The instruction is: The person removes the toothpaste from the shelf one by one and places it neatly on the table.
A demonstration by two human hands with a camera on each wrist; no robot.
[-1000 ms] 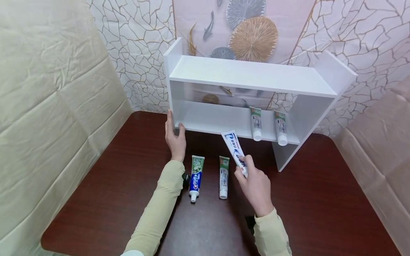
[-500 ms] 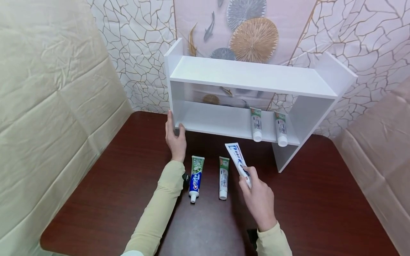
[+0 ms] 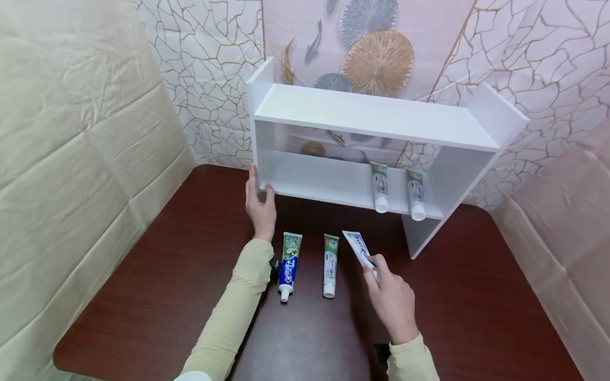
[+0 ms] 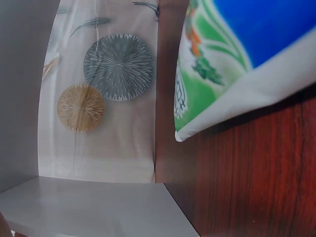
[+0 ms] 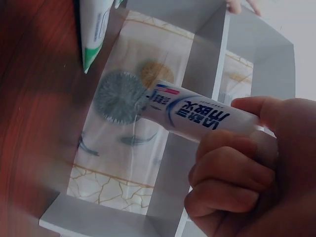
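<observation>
My right hand [image 3: 393, 301] grips a white and blue toothpaste tube [image 3: 360, 250] near its cap end, its flat end pointing away toward the shelf; the right wrist view shows thumb and curled fingers around the tube [image 5: 192, 111]. My left hand [image 3: 261, 211] touches the lower left side of the white shelf unit [image 3: 314, 177], fingers along the outer panel and thumb at the front edge. Between the arms lie a green and blue toothpaste tube [image 3: 289, 264] and a green and white toothpaste tube [image 3: 330, 267], caps toward me.
Two green and white toothpaste tubes [image 3: 379, 185] [image 3: 416, 193] lie on the shelf's lower board at the right, caps overhanging its front edge. The unit stands at the back of the dark red table [image 3: 157, 264], before a patterned wall covering [image 3: 205, 79]. Beige cloth hangs at both sides.
My right hand has drawn back from the shelf's front edge toward me and slightly right, carrying the white and blue toothpaste tube. The left hand stays at the shelf's left side.
</observation>
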